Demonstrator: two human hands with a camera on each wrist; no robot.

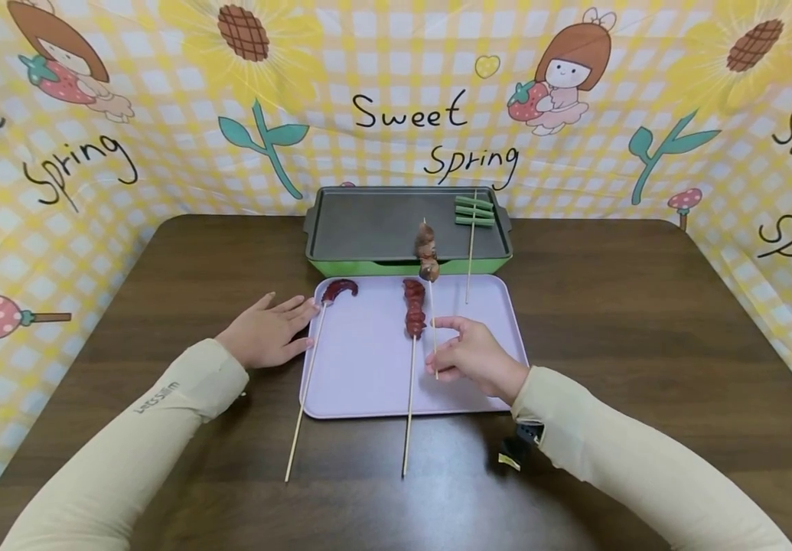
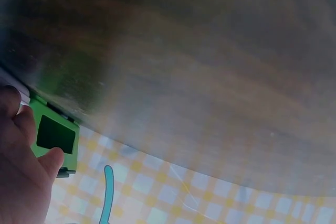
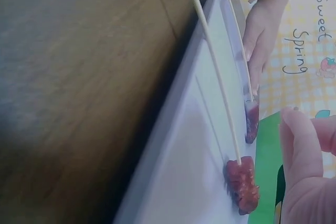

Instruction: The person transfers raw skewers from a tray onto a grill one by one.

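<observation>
My right hand (image 1: 474,356) pinches the wooden stick of a skewer of brownish meat chunks (image 1: 426,252). It is raised over the lilac tray (image 1: 368,367), and its meat overlaps the front edge of the grill pan (image 1: 375,222) in the head view. On the tray, a skewer of glossy red meat (image 1: 414,310) lies just left of that hand. A skewer with one curved dark-red piece (image 1: 340,289) lies along the tray's left side. My left hand (image 1: 265,333) lies with straight fingers on the table, fingertips at the tray's left rim.
A skewer of green vegetable pieces (image 1: 474,212) lies on the pan's right side, its stick reaching over the tray. The pan has a green base (image 1: 347,268). Two tray skewers' sticks overhang the front rim. A patterned cloth (image 1: 402,46) hangs behind the wooden table (image 1: 609,306).
</observation>
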